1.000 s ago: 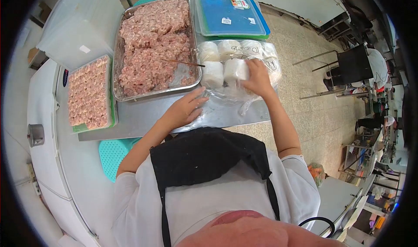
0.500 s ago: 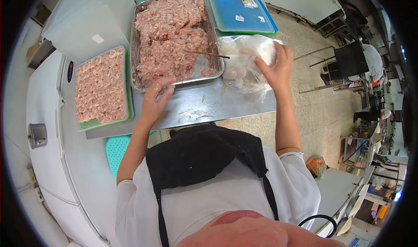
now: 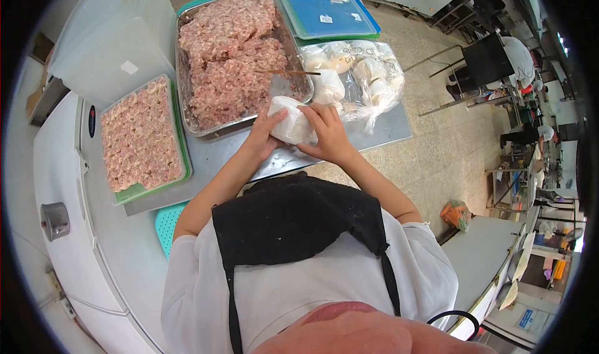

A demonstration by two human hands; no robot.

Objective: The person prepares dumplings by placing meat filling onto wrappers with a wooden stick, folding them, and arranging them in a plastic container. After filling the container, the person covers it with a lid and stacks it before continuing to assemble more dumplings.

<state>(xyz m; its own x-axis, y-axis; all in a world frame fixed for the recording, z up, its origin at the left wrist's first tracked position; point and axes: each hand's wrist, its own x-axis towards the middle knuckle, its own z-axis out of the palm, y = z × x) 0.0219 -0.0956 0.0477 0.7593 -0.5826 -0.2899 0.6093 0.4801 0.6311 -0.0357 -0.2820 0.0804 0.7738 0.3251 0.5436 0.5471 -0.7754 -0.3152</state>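
In front of me, both hands hold a white, rounded stack of dough wrappers [image 3: 286, 122]. My left hand [image 3: 263, 135] grips its left side, and my right hand [image 3: 329, 134] has its fingers on the right side and top. Just beyond is a large metal tray [image 3: 192, 128] of ground meat [image 3: 234, 54], its near rim close to my left hand. A thin brown stick [image 3: 290, 72] lies across the tray's right edge. Right of the tray, a clear plastic bag [image 3: 384, 82] contains more white stacks. Another white stack [image 3: 328, 87] sits near the bag's left side.
A plastic tray [image 3: 186, 157] packed with rows of meat-filled pieces is on the left. Behind it stands a tall translucent container [image 3: 115, 39]. Blue-lidded containers [image 3: 327, 14] lie at the back right. The metal table's edge [image 3: 380, 143] runs close to my body.
My right hand has moved left from the bag, and a white stack is now held between both hands. My left hand has left the tray's rim. The view has shifted slightly.
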